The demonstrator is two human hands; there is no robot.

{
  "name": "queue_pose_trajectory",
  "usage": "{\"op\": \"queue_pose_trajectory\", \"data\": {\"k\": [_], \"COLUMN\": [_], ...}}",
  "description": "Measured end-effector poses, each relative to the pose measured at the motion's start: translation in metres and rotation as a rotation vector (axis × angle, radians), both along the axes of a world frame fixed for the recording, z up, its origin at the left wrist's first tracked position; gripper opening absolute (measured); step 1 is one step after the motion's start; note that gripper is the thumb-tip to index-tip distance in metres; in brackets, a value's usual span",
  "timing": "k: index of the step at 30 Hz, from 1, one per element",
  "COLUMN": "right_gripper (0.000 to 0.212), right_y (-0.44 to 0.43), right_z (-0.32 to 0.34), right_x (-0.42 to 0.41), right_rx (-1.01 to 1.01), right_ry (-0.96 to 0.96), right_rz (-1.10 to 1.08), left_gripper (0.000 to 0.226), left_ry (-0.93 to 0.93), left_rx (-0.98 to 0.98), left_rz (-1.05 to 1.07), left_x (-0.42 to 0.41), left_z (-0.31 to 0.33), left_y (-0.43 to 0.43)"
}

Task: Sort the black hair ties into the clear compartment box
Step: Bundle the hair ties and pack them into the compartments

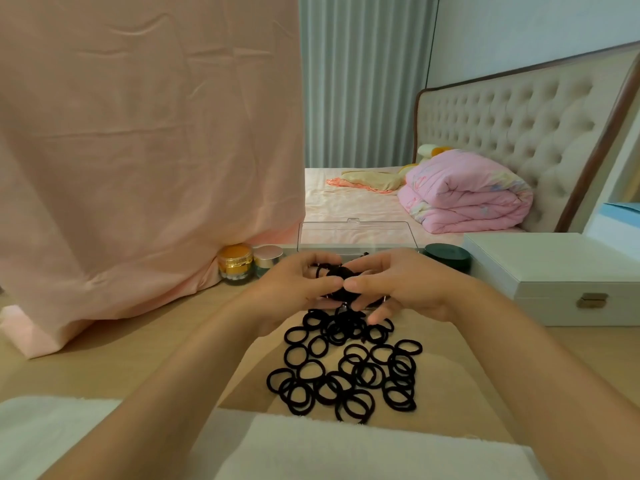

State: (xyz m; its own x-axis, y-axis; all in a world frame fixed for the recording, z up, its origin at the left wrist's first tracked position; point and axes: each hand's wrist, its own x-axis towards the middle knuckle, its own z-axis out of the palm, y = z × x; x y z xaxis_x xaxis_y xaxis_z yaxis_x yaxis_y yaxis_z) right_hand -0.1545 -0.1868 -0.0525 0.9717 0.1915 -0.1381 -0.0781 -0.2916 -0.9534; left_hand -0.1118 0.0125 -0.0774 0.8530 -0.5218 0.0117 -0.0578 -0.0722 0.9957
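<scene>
Head view. A bunch of black hair ties (337, 273) is held between both hands, above the far part of the table (104, 362). The left hand (294, 289) is curled round the left side of the bunch and the right hand (408, 289) round its right side; the two thumb tips are brought together at its near face.

Directly behind the hands, the clear compartment box (356, 235) is seen with its lid raised upright. Its base is largely hidden, so the contents of its compartments cannot be told. The loose hair ties (346, 365) are spread as overlapping rings on the table just nearer than the hands.

Along the far edge, a gold jar (235, 261) and a pink-lidded jar (268, 259) are placed left of the box, and a dark green round container (446, 259) right of it. A white latched case (554, 275) is set at far right. A pink cloth (138, 150) is draped at left, and a white towel (346, 448) is laid at the near edge.
</scene>
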Motion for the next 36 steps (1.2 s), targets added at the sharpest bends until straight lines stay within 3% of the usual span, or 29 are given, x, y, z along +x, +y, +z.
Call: {"op": "queue_pose_trajectory", "data": {"k": [4, 10, 14, 19, 23, 29, 36], "right_gripper": [0.022, 0.024, 0.023, 0.022, 0.019, 0.006, 0.016], "right_y": [-0.010, -0.040, -0.058, -0.075, -0.084, -0.078, -0.051], "right_z": [0.003, 0.011, 0.010, 0.009, 0.001, -0.013, -0.021], "right_x": [0.006, 0.010, 0.015, 0.027, 0.039, 0.050, 0.052], "right_rx": [0.120, 0.255, 0.211, 0.131, -0.048, -0.681, -1.264], "right_ry": [-0.080, -0.048, -0.032, -0.123, -0.192, -0.342, -0.422], "right_rz": [-0.119, -0.159, -0.194, -0.367, -0.516, -0.555, -0.525], "left_gripper": [0.025, 0.030, 0.046, 0.029, 0.019, 0.010, 0.008], "left_ry": [-0.055, -0.145, -0.304, -0.487, -0.538, -0.611, -0.649], "left_rx": [0.008, 0.019, 0.207, 0.352, 0.394, 0.482, 0.441], "left_rz": [0.094, 0.081, 0.039, -0.011, 0.028, 0.140, 0.187], "left_x": [0.005, 0.022, 0.032, 0.052, 0.068, 0.081, 0.081], "left_z": [0.013, 0.030, 0.039, 0.039, 0.021, 0.005, 0.010], "left_y": [-0.020, -0.052, -0.072, -0.091, -0.098, -0.095, -0.098]}}
